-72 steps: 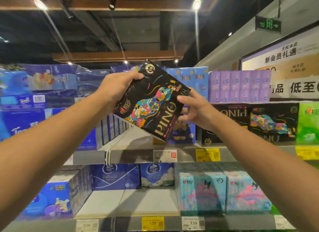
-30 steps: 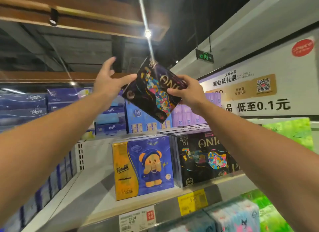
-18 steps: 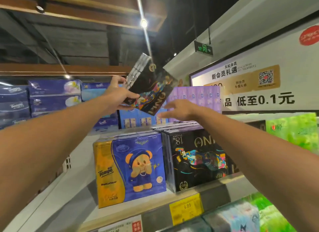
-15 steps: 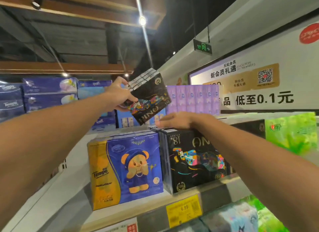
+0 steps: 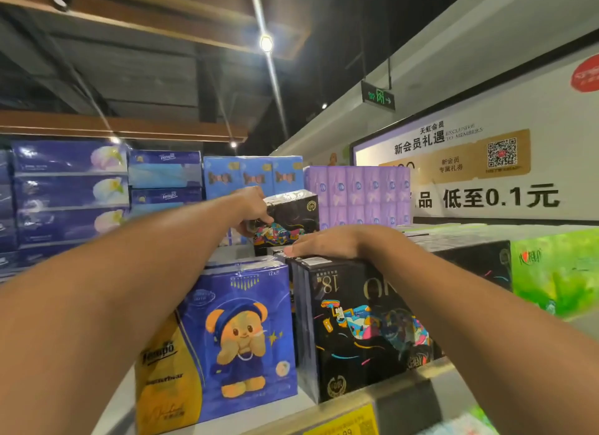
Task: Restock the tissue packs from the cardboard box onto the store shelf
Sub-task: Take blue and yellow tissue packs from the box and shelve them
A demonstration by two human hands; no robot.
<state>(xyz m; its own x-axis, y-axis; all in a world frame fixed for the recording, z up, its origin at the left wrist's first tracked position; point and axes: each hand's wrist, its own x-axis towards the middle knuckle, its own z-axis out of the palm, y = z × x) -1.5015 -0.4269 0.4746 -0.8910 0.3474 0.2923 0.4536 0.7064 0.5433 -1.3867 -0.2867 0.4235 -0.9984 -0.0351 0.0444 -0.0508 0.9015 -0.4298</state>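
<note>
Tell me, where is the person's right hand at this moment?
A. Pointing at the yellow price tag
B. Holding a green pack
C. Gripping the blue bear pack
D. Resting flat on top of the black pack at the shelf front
D: the right hand lies flat, fingers straight, on top of the black pack at the shelf front, while the left hand grips another black pack behind it.

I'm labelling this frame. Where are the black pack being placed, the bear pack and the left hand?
black pack (image 5: 293, 219), head view, printed front face
bear pack (image 5: 241, 334), head view, bear picture
left hand (image 5: 251, 207), head view, back of hand
</note>
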